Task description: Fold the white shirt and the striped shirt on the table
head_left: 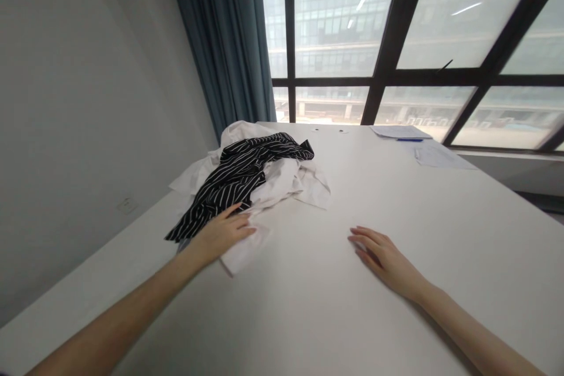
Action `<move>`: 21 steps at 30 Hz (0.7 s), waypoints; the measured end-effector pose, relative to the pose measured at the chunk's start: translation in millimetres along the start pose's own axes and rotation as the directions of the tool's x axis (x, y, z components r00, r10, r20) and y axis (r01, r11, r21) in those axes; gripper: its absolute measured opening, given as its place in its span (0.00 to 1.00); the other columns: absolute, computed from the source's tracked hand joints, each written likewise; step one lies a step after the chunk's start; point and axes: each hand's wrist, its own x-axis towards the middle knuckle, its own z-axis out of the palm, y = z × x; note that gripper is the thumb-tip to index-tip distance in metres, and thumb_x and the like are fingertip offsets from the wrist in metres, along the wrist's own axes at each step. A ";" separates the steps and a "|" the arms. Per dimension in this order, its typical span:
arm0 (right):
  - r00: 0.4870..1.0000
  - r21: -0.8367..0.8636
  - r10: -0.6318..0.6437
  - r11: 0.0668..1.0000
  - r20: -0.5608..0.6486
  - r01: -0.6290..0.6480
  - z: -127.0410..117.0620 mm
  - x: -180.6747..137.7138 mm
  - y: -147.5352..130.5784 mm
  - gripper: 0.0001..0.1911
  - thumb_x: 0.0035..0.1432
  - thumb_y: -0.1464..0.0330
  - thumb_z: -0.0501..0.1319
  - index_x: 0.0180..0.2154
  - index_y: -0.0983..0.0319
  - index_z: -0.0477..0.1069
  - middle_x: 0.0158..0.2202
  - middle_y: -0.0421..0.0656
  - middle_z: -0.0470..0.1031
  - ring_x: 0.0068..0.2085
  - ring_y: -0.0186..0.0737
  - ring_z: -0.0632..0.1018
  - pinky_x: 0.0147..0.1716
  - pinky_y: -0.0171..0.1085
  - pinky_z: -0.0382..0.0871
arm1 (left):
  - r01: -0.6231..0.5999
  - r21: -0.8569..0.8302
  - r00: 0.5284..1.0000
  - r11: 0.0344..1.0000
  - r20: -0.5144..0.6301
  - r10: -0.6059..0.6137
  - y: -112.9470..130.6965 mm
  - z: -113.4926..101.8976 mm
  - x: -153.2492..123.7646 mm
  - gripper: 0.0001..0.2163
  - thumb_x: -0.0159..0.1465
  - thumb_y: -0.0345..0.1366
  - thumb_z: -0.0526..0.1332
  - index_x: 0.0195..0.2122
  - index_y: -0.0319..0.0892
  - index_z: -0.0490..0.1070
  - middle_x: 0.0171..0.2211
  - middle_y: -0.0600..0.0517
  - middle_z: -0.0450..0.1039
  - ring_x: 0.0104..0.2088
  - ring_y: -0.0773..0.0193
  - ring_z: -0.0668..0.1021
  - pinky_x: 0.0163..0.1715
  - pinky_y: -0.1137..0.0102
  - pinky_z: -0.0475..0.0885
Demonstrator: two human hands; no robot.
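Note:
A heap of clothes lies on the white table [396,211] at the left: a black garment with thin white stripes [240,173] on top of white garments [291,179]. My left hand [222,232] rests flat on the near edge of the heap, fingers stretched over a white piece and touching the striped cloth. My right hand [381,255] lies flat and open on the bare tabletop, to the right of the heap, holding nothing.
Sheets of paper [399,131] with a blue pen [409,140] and another sheet [440,157] lie at the far right of the table. A dark curtain [224,35] and large windows [339,17] stand behind. A grey wall [79,100] runs along the left.

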 end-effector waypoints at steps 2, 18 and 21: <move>1.000 -0.008 0.003 1.000 0.006 -0.003 0.9 -0.2 0.1 0.17 0.67 0.63 0.51 0.54 0.57 0.69 0.58 0.49 0.70 0.60 0.48 0.69 0.57 0.52 0.66 | 0.038 0.071 0.999 0.997 -0.012 -0.037 -15.5 -4.6 -22.4 0.16 0.64 0.23 0.53 0.41 0.46 0.78 0.44 0.49 0.78 0.55 0.59 0.73 0.65 0.54 0.50; 0.978 -0.198 0.179 0.968 0.110 -0.155 21.8 98.4 -16.4 0.25 0.66 0.63 0.50 0.60 0.67 0.61 0.63 0.58 0.63 0.64 0.54 0.62 0.61 0.56 0.53 | 0.195 0.169 0.965 0.966 -0.210 -0.158 69.7 -4.7 84.9 0.17 0.63 0.26 0.53 0.49 0.41 0.75 0.53 0.40 0.72 0.57 0.48 0.70 0.60 0.49 0.57; 0.971 -0.179 0.173 0.974 0.168 -0.143 38.1 130.2 -32.5 0.27 0.67 0.61 0.48 0.62 0.68 0.59 0.65 0.59 0.58 0.66 0.54 0.57 0.63 0.57 0.47 | 0.268 0.126 0.934 0.955 -0.275 -0.226 53.3 24.4 100.1 0.25 0.63 0.25 0.52 0.62 0.46 0.64 0.66 0.42 0.57 0.67 0.46 0.57 0.62 0.44 0.51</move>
